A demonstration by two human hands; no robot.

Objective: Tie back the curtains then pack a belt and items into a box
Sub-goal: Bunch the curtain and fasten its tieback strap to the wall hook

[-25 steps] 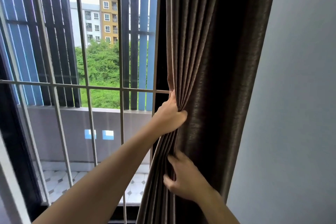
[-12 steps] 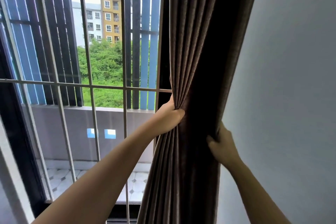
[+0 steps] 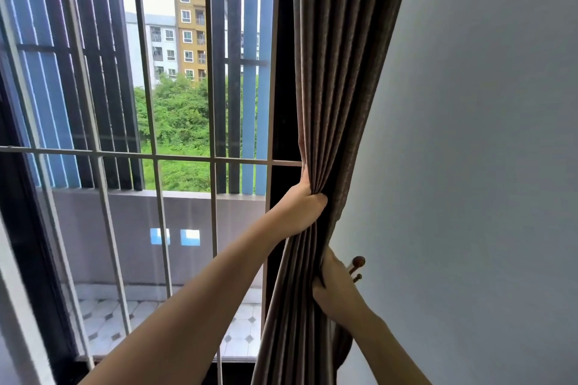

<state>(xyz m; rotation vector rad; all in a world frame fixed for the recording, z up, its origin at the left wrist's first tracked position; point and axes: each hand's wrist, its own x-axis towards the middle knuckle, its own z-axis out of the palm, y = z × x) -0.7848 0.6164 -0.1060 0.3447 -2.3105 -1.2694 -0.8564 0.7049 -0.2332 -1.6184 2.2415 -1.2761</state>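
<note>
Gripping the brown curtain [image 3: 337,87] with the left hand [image 3: 301,212], just below the level of the horizontal bar of the window grille [image 3: 150,156]. Clenched firmly, with the fingers curled round the gathered pleats and buried in the fabric, so pinching the cloth into a narrow waist at this point. Holding the same curtain lower down with the right hand [image 3: 336,289], on the side toward the grey wall [image 3: 469,166]. Curled there round the edge of the folds, with the fingertips partly hidden in the fabric. Just beside this hand, a brown wall hook [image 3: 357,265] with two round knobs, close to the knuckles; impossible to tell whether touching. Hanging from above, bunched at the right of the window, against the wall, and spreading again below the hands.
</note>
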